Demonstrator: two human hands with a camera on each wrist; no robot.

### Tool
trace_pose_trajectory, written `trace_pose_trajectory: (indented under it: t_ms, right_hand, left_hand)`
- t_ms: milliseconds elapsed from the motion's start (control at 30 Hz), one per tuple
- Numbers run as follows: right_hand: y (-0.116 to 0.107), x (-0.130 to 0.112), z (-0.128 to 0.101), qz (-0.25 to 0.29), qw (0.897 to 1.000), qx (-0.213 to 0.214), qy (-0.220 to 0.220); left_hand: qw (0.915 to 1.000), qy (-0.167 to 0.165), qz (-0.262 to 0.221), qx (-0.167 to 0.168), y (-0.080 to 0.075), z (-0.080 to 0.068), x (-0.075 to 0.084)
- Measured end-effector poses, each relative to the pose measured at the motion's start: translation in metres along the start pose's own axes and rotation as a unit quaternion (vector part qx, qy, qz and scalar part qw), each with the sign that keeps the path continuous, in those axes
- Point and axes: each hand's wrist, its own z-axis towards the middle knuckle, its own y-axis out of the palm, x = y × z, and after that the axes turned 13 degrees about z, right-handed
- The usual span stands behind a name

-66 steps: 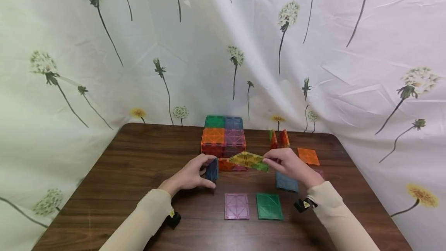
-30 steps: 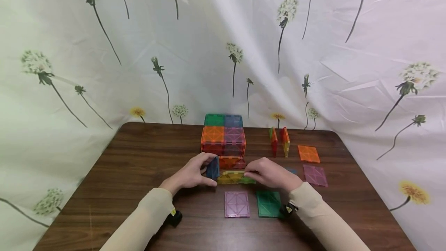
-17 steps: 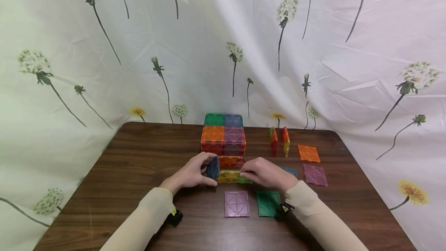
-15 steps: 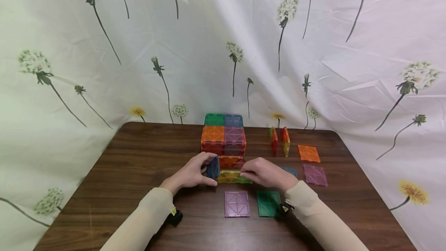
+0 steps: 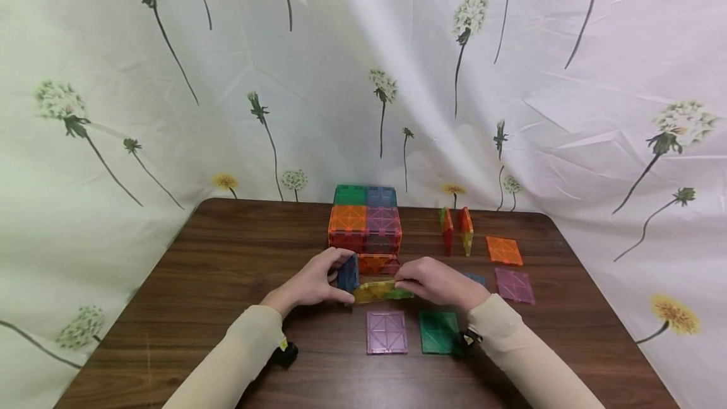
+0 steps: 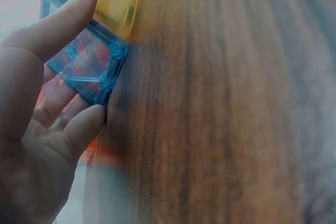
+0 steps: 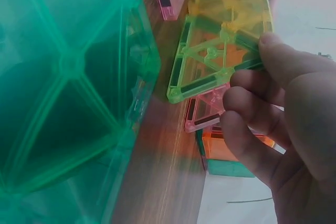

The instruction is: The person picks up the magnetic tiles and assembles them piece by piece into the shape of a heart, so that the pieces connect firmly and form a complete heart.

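My left hand [image 5: 309,279] holds a blue magnetic tile [image 6: 86,59] upright on the table, its thumb on the near side. Between thumb and fingers, my right hand [image 5: 434,281] pinches the right end of a joined strip of a yellow magnetic tile [image 5: 372,291] and a lime-green magnetic tile [image 7: 207,59]. The strip's left end lies close to my left thumb and the blue tile; whether they touch I cannot tell. Behind it stands a low row of an orange tile [image 5: 372,264] and a pinkish-red tile [image 7: 212,106], in front of the tile box [image 5: 363,242].
Nearer me lie a light purple tile [image 5: 386,333] and a green tile [image 5: 437,332], flat. Right of my right hand lie a partly hidden blue tile [image 5: 476,279], a purple tile [image 5: 514,286] and an orange tile [image 5: 503,250]. Upright red tiles [image 5: 447,232] stand at the back right.
My right hand has brought the yellow and green strip down and left, from the air to just before the orange row. Lately the strip has angled slightly. My left hand has stayed put.
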Motion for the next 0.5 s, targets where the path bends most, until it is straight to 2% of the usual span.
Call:
trace_pose_trajectory:
  t_ms: [333, 500]
  right_hand:
    - [0.0048, -0.0017, 0.0001, -0.011, 1.0, 0.011, -0.018]
    - [0.0078, -0.0036, -0.0013, -0.011, 0.999, 0.017, -0.028]
  left_hand:
    - [0.9997, 0.017, 0.013, 0.007, -0.0002, -0.0001, -0.0002]
    - [0.9993, 0.021, 0.032, 0.001, -0.0003, -0.0015, -0.0001]
